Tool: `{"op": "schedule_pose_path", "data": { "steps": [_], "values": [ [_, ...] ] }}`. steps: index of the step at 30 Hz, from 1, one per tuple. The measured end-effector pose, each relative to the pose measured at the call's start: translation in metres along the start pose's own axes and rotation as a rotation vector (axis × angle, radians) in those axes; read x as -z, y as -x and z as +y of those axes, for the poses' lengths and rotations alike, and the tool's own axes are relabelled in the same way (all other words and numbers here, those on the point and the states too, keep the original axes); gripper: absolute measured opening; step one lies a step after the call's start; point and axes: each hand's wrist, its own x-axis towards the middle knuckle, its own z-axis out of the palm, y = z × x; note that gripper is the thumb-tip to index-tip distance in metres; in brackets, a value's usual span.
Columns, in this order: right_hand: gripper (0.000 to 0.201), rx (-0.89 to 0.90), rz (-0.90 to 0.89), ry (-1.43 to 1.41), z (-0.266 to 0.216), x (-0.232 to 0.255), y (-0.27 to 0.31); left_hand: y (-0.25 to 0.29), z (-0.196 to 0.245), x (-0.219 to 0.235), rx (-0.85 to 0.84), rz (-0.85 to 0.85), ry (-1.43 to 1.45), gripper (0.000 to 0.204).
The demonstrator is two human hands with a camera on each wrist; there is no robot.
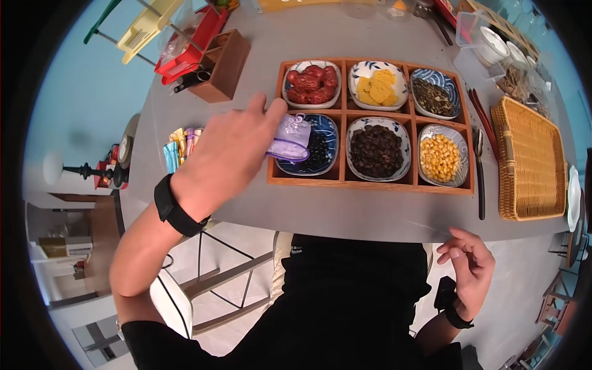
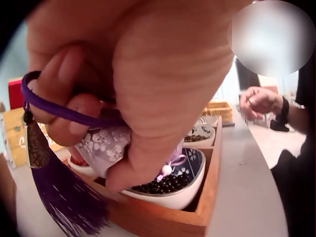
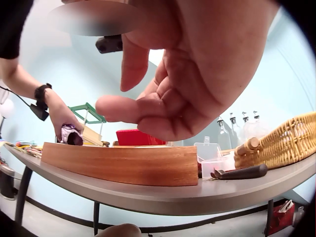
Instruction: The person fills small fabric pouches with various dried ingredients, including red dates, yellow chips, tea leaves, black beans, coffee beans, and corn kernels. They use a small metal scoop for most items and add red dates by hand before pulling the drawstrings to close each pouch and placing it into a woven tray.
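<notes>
My left hand grips a lilac sachet with white floral lace, held over the left side of a wooden compartment box. From the sachet's purple cord hangs a dark purple tassel, outside the box in the left wrist view. Under the sachet is a blue-patterned bowl of black beans, partly covered by it. Other bowls in the box hold red dates, yellow slices, dried leaves, dark brown beans and corn kernels. At the table's front edge my right hand hangs loosely curled, holding nothing.
Right of the box lie a black-handled spoon, dark red sticks and a wicker basket. Colourful packets sit by the left forearm. A brown wooden holder and red tray stand at back left.
</notes>
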Motion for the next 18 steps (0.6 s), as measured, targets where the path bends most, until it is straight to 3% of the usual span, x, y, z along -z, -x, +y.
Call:
{"op": "schedule_pose_path", "data": {
  "steps": [1,3,9,13,15,18],
  "values": [
    [0.026,-0.002,0.009,0.002,0.001,0.003,0.001,-0.005,0.005,0.004,-0.009,0.003,0.002,0.046],
    [0.025,-0.004,0.054,0.004,0.004,0.009,0.002,-0.011,0.014,0.012,-0.034,-0.079,-0.319,0.048],
    [0.026,-0.009,0.213,0.047,0.015,0.023,-0.004,-0.014,0.026,0.031,-0.081,-0.109,-0.573,0.047],
    [0.025,-0.016,0.250,0.056,0.018,0.023,-0.007,-0.011,0.026,0.025,-0.081,-0.075,-0.530,0.046],
    [0.025,-0.024,0.254,0.070,0.018,0.024,-0.009,-0.008,0.025,0.021,-0.066,-0.076,-0.483,0.035],
    [0.026,-0.043,0.315,0.111,0.017,0.022,-0.010,-0.003,0.022,0.020,-0.052,-0.108,-0.428,0.042]
  ]
}}
